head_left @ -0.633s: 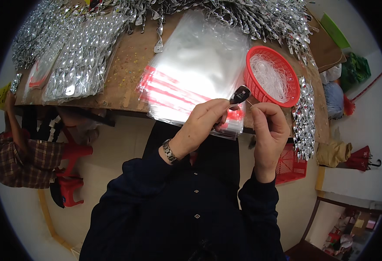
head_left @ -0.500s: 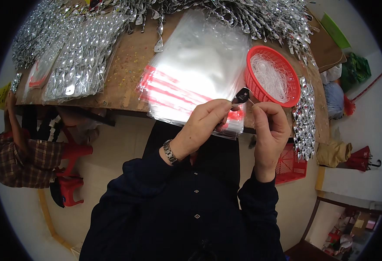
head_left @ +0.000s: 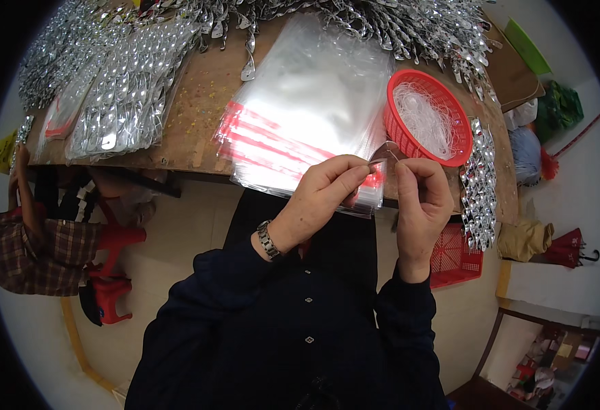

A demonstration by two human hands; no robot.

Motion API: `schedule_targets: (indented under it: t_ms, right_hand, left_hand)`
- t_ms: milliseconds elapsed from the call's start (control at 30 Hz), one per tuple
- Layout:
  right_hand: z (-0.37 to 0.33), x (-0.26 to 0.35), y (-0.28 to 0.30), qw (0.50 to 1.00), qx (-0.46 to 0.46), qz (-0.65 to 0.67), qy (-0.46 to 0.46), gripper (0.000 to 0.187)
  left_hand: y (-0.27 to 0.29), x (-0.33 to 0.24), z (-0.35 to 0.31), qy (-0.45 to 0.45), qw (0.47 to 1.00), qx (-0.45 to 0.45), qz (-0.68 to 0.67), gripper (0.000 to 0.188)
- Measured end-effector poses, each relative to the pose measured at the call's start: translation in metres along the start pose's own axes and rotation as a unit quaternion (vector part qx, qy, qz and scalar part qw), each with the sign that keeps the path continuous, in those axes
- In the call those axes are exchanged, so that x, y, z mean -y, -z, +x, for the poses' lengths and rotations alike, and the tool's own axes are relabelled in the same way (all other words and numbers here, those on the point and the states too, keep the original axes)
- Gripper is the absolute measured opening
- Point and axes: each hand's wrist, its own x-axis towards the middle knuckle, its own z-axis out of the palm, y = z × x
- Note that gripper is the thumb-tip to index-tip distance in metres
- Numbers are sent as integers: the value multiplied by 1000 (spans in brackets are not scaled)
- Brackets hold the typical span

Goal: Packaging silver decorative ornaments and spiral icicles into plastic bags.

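Note:
My left hand [head_left: 327, 188], with a metal-banded watch [head_left: 267, 240] on its wrist, is closed with thumb and forefinger pinched on a small flat shiny piece [head_left: 376, 163], now seen almost edge-on. Close by on its right, my right hand [head_left: 424, 201] pinches a thin clear thread [head_left: 390, 152], which loops up between the two hands. Both hands are over the front edge of a stack of clear plastic bags [head_left: 314, 89] with red-printed bands. Beyond my right hand stands a red round basket [head_left: 465, 140] holding a tangle of similar clear threads [head_left: 423, 119].
Silver twisted strips [head_left: 396, 31] heap along the table's far side. More lie in clear bags [head_left: 132, 89] at left, and a bunch [head_left: 478, 191] hangs over the right edge. A red crate [head_left: 458, 263] sits below. At far left, a person in a plaid shirt [head_left: 47, 253] handles strips.
The small shiny piece in my left hand has turned from its dark flat face to nearly edge-on. The thread's loop now shows above it. Both hands stay nearly in place.

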Motion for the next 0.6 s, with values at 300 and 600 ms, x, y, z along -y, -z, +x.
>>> schedule_targets:
  t_ms: [300, 600]
  right_hand:
    - [0, -4, -1, 1000, 7, -1, -5, 2]
    - [0, -4, 0, 1000, -1, -7, -11, 2]
  left_hand:
    - [0, 0, -1, -15, 1000, 11, 16, 24]
    - [1, -1, -2, -10, 1000, 2, 28, 23]
